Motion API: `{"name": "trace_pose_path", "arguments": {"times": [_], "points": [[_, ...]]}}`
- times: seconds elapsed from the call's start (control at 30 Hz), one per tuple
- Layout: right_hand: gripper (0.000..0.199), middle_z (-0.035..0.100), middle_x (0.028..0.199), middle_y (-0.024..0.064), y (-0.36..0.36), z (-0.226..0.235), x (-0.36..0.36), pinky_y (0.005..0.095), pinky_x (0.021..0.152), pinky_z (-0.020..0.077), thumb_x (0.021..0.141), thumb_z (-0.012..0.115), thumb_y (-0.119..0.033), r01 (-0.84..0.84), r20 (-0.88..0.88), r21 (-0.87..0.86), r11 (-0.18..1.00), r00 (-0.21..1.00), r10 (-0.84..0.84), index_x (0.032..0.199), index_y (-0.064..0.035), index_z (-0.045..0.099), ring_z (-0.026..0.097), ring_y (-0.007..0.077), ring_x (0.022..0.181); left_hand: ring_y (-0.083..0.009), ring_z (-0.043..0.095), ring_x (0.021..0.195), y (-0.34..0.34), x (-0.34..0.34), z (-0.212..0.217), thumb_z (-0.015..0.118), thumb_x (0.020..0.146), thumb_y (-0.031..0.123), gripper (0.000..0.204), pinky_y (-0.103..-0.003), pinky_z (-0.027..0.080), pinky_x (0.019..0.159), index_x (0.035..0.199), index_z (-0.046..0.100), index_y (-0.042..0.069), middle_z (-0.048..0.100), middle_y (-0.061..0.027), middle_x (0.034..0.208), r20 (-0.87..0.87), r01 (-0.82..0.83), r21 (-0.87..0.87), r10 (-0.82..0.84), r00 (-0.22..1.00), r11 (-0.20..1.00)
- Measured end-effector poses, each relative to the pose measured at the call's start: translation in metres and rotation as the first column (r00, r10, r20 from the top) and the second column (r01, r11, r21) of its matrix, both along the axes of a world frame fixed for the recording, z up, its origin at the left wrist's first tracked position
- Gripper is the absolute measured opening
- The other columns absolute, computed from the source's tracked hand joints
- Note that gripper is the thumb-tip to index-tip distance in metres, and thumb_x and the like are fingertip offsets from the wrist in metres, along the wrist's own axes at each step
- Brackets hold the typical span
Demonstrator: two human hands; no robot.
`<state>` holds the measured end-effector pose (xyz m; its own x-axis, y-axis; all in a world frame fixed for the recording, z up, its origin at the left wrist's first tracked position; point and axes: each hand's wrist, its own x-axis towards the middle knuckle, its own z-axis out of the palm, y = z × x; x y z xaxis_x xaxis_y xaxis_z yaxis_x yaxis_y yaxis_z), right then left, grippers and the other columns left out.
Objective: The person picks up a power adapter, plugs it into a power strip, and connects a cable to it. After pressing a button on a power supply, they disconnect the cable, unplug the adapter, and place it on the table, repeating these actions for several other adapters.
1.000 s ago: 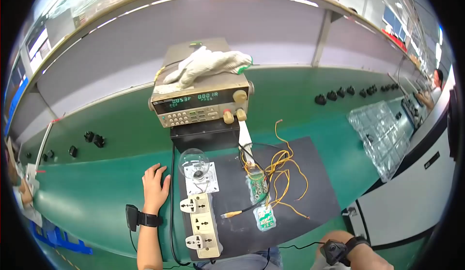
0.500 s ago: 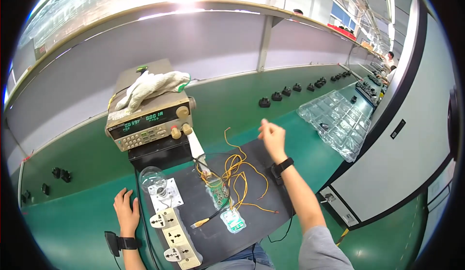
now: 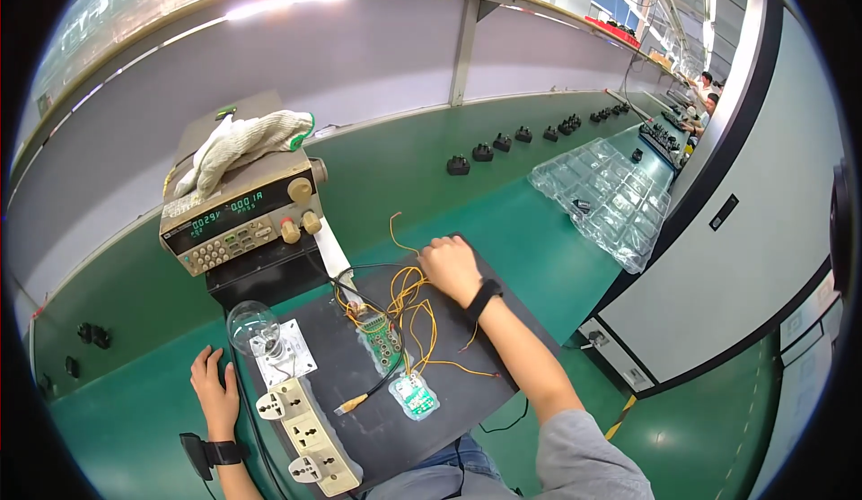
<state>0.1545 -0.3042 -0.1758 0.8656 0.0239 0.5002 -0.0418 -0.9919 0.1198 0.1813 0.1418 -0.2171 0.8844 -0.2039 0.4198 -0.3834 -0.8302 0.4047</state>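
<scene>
We see a pale partition [image 3: 386, 60] behind a green bench [image 3: 561, 271], a glowing strip light [image 3: 292, 0] above, a grey cabinet [image 3: 691, 302] at right.

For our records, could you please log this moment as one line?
left hand: on green table | right hand: beside yellow wires, over dark mat | glass bulb: on white base
</scene>
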Motion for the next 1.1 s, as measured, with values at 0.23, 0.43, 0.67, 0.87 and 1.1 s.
{"name": "trace_pose_path", "arguments": {"times": [0.23,0.43,0.67,0.87,1.1], "points": [[0.02,0.062,0.067,0.0092,0.005,0.003,0.014,0.0382,0.072,0.0415,0.078,0.062,-0.024,0.079,-0.019,0.021,0.997,0.997,-0.079,0.066,-0.0066,0.064,0.06,0.0255,0.067,-0.0325,0.044,0.115,0.003,0.001,0.0,0.056,0.086,0.013,0.029,-0.042,0.032,0.098,0.113,0.055,0.002,0.048,-0.0153,0.124,0.017,-0.023,0.001,0.023,1.0,1.0],[0.032,0.064,0.093,0.0166,-0.095,0.024,0.028,0.0407,0.079,0.0431,0.075,0.066,-0.033,0.345,-0.263,-0.228,0.911,0.879,-0.398,0.086,-0.0026,0.065,0.061,0.0271,0.088,-0.0315,0.045,0.113,-0.009,0.002,0.006,0.058,0.082,0.008,0.027,-0.04,0.032,0.096,0.108,0.057,0.003,0.051,-0.014,0.118,0.041,-0.036,-0.006,0.037,0.998,0.999],[0.102,0.037,0.137,0.0275,-0.192,0.007,0.142,0.0408,0.101,0.0379,0.063,0.078,-0.033,0.366,-0.224,0.427,0.827,0.929,-0.296,0.143,-0.0039,0.021,0.035,0.0395,0.128,-0.0308,0.047,0.111,-0.005,0.005,0.015,0.054,0.084,0.007,0.021,-0.039,0.033,0.096,0.104,0.059,0.004,0.052,-0.0136,0.116,-0.067,-0.085,-0.089,0.079,0.995,0.992],[0.056,0.054,0.113,0.026,-0.209,0.008,0.167,0.041,0.094,0.0431,0.064,0.066,-0.014,0.088,-0.297,0.37,0.925,0.954,0.028,0.118,-0.0021,0.055,0.053,0.0395,0.105,-0.0291,0.048,0.111,-0.007,0.015,0.011,0.054,0.083,0.003,0.017,-0.036,0.036,0.096,0.098,0.06,0.001,0.054,-0.0136,0.115,-0.081,-0.059,-0.207,0.043,0.996,0.976],[0.065,0.055,0.103,0.0251,-0.125,0.035,0.084,0.0404,0.081,0.048,0.08,0.065,-0.026,-0.089,-0.197,0.385,0.919,0.964,0.176,0.131,-0.0002,0.035,0.057,0.0348,0.095,-0.0303,0.048,0.11,-0.006,0.01,0.007,0.055,0.085,0.01,0.018,-0.037,0.037,0.094,0.1,0.059,0.002,0.053,-0.0138,0.119,-0.05,-0.044,-0.179,0.035,0.998,0.983]]}}
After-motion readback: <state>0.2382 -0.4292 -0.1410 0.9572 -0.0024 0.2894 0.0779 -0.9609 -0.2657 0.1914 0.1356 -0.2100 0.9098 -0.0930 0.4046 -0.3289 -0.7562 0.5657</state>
